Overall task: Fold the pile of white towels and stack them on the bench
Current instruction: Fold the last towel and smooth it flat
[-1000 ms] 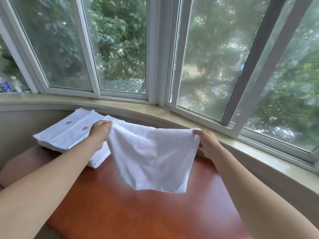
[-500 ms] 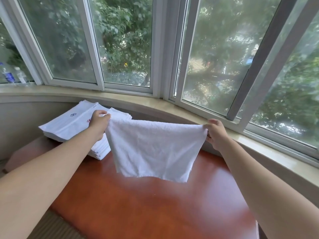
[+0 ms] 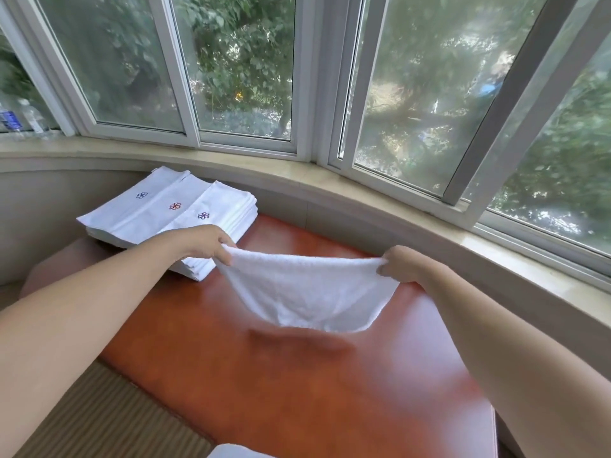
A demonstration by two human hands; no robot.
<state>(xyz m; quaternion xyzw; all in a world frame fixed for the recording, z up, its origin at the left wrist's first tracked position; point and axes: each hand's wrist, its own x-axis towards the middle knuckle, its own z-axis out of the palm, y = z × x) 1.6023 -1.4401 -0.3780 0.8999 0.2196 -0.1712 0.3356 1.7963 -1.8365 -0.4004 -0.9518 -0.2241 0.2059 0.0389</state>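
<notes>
A white towel (image 3: 307,292) hangs stretched between my two hands, low over the red-brown bench (image 3: 297,385). My left hand (image 3: 208,242) pinches its left top corner and my right hand (image 3: 401,264) pinches the right top corner. The towel's lower edge sags close to the bench top; whether it touches is unclear. A stack of folded white towels (image 3: 165,219) with small flower emblems lies on the bench's far left end, just behind my left hand. A bit of another white towel (image 3: 238,452) shows at the bottom edge.
A curved stone window sill (image 3: 330,180) and wall run along the back and right of the bench. Sliding windows stand above it. Plastic bottles (image 3: 20,119) sit on the sill at far left. Striped carpet (image 3: 99,421) lies at lower left.
Both hands have lowered the stretched towel toward the bench top and slightly nearer to me. The folded stack behind my left hand now shows fully.
</notes>
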